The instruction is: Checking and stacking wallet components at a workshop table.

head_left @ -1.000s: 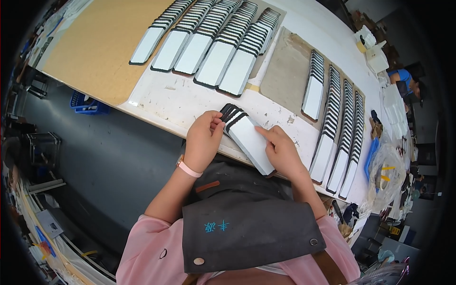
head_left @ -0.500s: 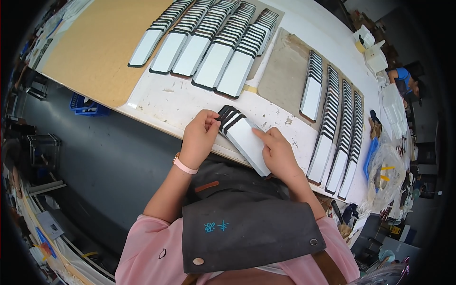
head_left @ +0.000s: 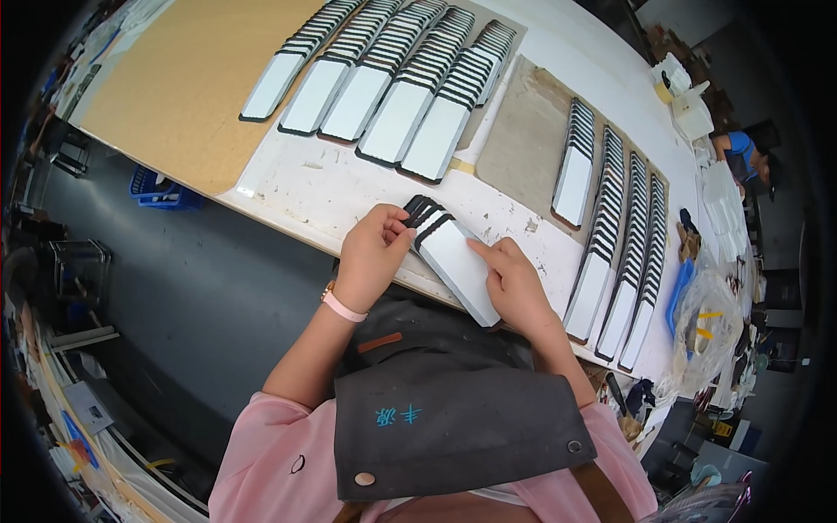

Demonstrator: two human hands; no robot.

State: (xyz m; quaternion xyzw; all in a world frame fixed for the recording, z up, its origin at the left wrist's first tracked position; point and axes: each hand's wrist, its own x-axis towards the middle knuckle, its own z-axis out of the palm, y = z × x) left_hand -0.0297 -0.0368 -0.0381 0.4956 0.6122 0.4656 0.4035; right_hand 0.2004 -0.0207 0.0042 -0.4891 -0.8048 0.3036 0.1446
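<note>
A small fanned stack of flat white strips (head_left: 460, 272) with black edges lies slantwise at the table's near edge, in front of me. Their black ends are stepped one behind another at the far left end. At that end my left hand (head_left: 375, 250) has its thumb and fingers pinched together against the black edges. My right hand (head_left: 517, 281) is at the stack's right side. Its index finger lies along the top white face, and the other fingers are curled by the edge, their tips partly hidden.
Several overlapping rows of similar strips (head_left: 427, 131) lie across the far left of the white table (head_left: 323, 187). More rows (head_left: 574, 179) rest on a grey board (head_left: 514, 122) to the right. A tan board (head_left: 174, 96) covers the left side. Clear plastic bags (head_left: 702, 318) lie far right; a person (head_left: 741, 155) is beyond.
Almost nothing differs. The view has shifted slightly, and both hands keep their places on the stack, with the left fingers a little changed at the black edges.
</note>
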